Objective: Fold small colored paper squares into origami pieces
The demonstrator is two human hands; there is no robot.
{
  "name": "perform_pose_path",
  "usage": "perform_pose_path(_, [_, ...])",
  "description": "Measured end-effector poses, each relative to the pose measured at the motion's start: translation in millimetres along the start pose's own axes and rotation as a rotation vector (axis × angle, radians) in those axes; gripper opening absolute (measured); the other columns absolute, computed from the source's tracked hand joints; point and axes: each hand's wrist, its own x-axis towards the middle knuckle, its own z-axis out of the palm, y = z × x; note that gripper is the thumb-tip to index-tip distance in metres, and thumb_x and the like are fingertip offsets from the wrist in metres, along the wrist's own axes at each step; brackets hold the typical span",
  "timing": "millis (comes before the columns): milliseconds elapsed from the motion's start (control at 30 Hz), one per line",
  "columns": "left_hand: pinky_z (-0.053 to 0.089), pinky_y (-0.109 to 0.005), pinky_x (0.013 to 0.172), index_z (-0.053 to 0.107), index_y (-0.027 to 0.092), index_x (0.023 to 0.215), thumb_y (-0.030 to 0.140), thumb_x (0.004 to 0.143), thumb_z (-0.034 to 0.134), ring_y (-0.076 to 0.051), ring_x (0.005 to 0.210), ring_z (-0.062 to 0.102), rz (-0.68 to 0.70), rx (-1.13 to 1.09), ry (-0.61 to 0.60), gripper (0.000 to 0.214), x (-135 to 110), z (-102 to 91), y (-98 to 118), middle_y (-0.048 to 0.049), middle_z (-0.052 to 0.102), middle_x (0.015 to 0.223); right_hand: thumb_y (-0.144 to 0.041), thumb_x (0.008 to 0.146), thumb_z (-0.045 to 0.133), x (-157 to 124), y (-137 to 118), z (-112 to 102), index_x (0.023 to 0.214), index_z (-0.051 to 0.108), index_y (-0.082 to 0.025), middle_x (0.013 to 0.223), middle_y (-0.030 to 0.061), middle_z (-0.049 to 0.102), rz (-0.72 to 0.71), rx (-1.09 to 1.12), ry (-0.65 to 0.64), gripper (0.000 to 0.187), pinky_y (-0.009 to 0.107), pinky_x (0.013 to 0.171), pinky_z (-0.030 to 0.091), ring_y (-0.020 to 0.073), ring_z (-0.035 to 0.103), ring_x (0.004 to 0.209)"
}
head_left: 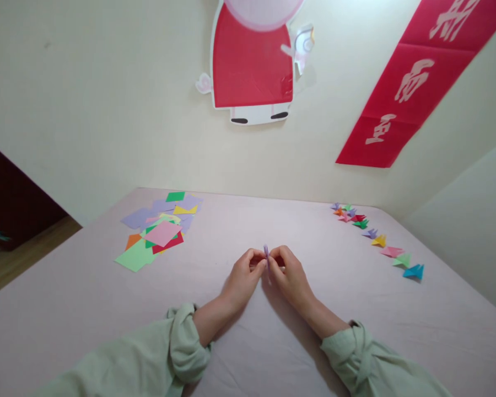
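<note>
A small purple folded paper (267, 251) stands edge-on between my two hands, above the middle of the table. My left hand (246, 275) pinches it from the left with thumb and forefinger. From the other side, my right hand (288, 274) grips the same paper, its fingertips close to those of the left. Only a thin upper edge and a bit of the lower part show; the fingers cover the rest, so its full shape is hidden.
Loose coloured paper sheets (162, 234) lie in an overlapping pile at the left. A slanting row of folded paper pieces, with a blue one (414, 272) nearest, runs along the right. The pink-covered table (231, 220) meets a wall (149, 110) at the back.
</note>
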Motion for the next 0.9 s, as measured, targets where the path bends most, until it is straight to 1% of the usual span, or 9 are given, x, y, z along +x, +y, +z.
perform_pose_path(33, [0.048, -0.029, 0.083, 0.061, 0.018, 0.091, 0.032, 0.084, 0.059, -0.017, 0.088, 0.062, 0.005, -0.004, 0.005, 0.016, 0, 0.6, -1, -0.0036, 0.067, 0.092, -0.027, 0.089, 0.052, 0, -1, 0, 0.079, 0.054, -0.023, 0.081, 0.0022, 0.057, -0.032, -0.009, -0.011, 0.011, 0.03, 0.067, 0.043, 0.018, 0.054, 0.074])
perform_pose_path(100, [0.048, -0.031, 0.085, 0.061, 0.018, 0.09, 0.033, 0.082, 0.061, -0.018, 0.089, 0.062, -0.015, -0.031, 0.022, 0.018, 2, 1.5, -3, -0.0046, 0.067, 0.092, -0.022, 0.09, 0.051, -1, -3, 0, 0.084, 0.056, -0.023, 0.087, 0.0037, 0.058, -0.095, -0.039, -0.046, 0.008, 0.032, 0.073, 0.044, 0.0193, 0.055, 0.081])
perform_pose_path(233, [0.05, -0.028, 0.075, 0.06, 0.016, 0.086, 0.037, 0.079, 0.064, -0.015, 0.08, 0.062, -0.084, -0.135, 0.062, 0.023, 7, 0.7, -5, -0.003, 0.066, 0.086, -0.02, 0.092, 0.047, 0, -8, -3, 0.089, 0.061, -0.023, 0.093, 0.0066, 0.059, -0.191, -0.101, -0.104, 0.015, 0.036, 0.083, 0.044, 0.0218, 0.055, 0.092])
perform_pose_path(400, [0.047, -0.023, 0.067, 0.06, 0.016, 0.081, 0.039, 0.076, 0.066, -0.011, 0.066, 0.058, -0.171, -0.213, 0.087, 0.025, 10, -4.3, 0, 0.0012, 0.062, 0.074, -0.015, 0.091, 0.045, 2, -6, -7, 0.096, 0.062, -0.023, 0.095, 0.0071, 0.057, -0.223, -0.067, -0.044, 0.019, 0.036, 0.083, 0.045, 0.0219, 0.056, 0.093])
perform_pose_path(467, [0.046, -0.023, 0.064, 0.06, 0.016, 0.08, 0.041, 0.074, 0.068, -0.01, 0.062, 0.056, -0.211, -0.25, 0.083, 0.027, 10, -6.5, 2, 0.0021, 0.061, 0.069, -0.013, 0.089, 0.044, 3, -4, -8, 0.099, 0.061, -0.023, 0.096, 0.0068, 0.057, -0.226, -0.047, -0.05, 0.022, 0.036, 0.083, 0.045, 0.0217, 0.056, 0.094])
perform_pose_path(533, [0.046, -0.022, 0.063, 0.061, 0.015, 0.079, 0.042, 0.072, 0.071, -0.01, 0.061, 0.056, -0.24, -0.297, 0.064, 0.03, 10, -8.0, 3, 0.0016, 0.062, 0.068, -0.011, 0.088, 0.044, 3, -2, -9, 0.101, 0.06, -0.023, 0.096, 0.0064, 0.058, -0.227, -0.033, -0.094, 0.024, 0.035, 0.082, 0.045, 0.0211, 0.056, 0.093])
perform_pose_path(667, [0.044, -0.022, 0.061, 0.063, 0.013, 0.078, 0.044, 0.067, 0.075, -0.009, 0.06, 0.055, -0.279, -0.35, 0.004, 0.035, 11, -8.8, 4, 0.0006, 0.063, 0.067, -0.006, 0.081, 0.046, 2, -1, -7, 0.095, 0.059, -0.022, 0.091, 0.0044, 0.058, -0.231, -0.026, -0.17, 0.025, 0.033, 0.079, 0.044, 0.0194, 0.055, 0.089])
perform_pose_path(767, [0.043, -0.021, 0.06, 0.063, 0.013, 0.076, 0.044, 0.067, 0.075, -0.009, 0.058, 0.054, -0.291, -0.331, -0.016, 0.035, 11, -8.9, 6, 0.0008, 0.062, 0.063, -0.007, 0.08, 0.048, 2, 2, -6, 0.089, 0.058, -0.021, 0.087, 0.003, 0.058, -0.2, -0.011, -0.15, 0.019, 0.032, 0.078, 0.043, 0.0186, 0.055, 0.085])
perform_pose_path(900, [0.042, -0.022, 0.06, 0.064, 0.012, 0.076, 0.045, 0.07, 0.074, -0.01, 0.058, 0.055, -0.283, -0.298, -0.055, 0.035, 9, -8.9, 9, -0.001, 0.063, 0.064, -0.019, 0.086, 0.053, 2, 6, -5, 0.083, 0.057, -0.021, 0.083, 0.0024, 0.061, -0.069, 0.077, -0.122, 0.004, 0.031, 0.076, 0.045, 0.0181, 0.057, 0.081])
